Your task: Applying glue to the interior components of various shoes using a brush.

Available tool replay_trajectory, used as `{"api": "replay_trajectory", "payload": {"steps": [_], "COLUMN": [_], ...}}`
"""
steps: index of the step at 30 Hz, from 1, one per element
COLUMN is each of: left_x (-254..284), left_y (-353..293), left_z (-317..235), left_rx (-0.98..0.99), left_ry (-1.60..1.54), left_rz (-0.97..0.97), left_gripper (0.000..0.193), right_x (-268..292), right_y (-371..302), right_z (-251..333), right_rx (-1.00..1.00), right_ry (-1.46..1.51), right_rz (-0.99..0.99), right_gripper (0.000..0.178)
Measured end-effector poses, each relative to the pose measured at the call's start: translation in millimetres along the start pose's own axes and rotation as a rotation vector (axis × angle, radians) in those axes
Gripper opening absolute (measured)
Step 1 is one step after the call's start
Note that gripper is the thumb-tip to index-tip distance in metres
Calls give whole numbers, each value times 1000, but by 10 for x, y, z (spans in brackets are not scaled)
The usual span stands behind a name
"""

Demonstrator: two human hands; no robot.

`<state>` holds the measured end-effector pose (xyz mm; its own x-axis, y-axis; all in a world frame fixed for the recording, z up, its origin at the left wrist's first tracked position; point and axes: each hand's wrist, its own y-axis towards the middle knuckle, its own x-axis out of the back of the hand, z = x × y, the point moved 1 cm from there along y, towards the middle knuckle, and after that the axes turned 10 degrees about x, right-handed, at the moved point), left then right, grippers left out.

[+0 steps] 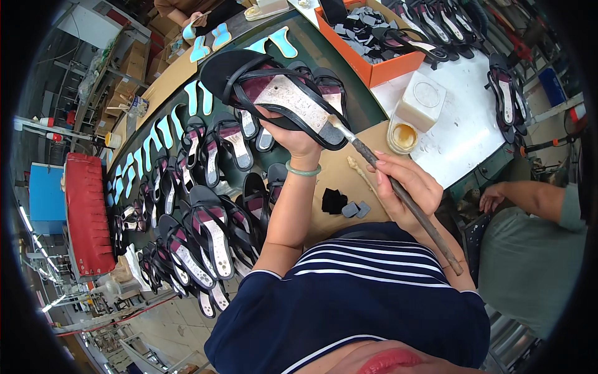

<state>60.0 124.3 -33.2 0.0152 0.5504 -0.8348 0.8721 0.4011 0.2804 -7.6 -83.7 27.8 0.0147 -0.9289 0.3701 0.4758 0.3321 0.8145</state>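
Observation:
My left hand (288,136) is closed round a black strappy sandal (293,100), raised above the bench with its pale inner sole facing up. My right hand (408,187) grips a long brush (405,198) with a dark wooden handle. The brush's bristles touch the sole near the grey patch at the heel end. Close to the right hand stands an open jar (402,137) with amber, glue-like stuff inside. Below the brush, black fabric pieces (334,201) and small grey pads (355,209) lie on brown board (324,227).
Several more sandals (212,230) crowd the left. Blue-white sole-shaped pieces (165,132) line the green bench. An orange box (389,68) of grey and black pieces and a white container (422,101) stand at right. One person sits at right (529,249); another works at the far side (193,19).

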Motion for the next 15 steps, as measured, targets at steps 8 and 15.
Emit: {"api": "replay_trajectory", "payload": {"steps": [8, 15], "left_x": [51, 34], "left_y": [15, 0], "left_z": [18, 42], "left_rx": [18, 43], "left_ry": [-34, -38], "left_rz": [-18, -83], "left_gripper": [62, 63], "right_x": [35, -86], "right_y": [57, 66], "right_z": [27, -50], "right_rx": [30, 96], "right_ry": [37, 12], "right_rz": [-25, -40], "right_gripper": [17, 19]}}
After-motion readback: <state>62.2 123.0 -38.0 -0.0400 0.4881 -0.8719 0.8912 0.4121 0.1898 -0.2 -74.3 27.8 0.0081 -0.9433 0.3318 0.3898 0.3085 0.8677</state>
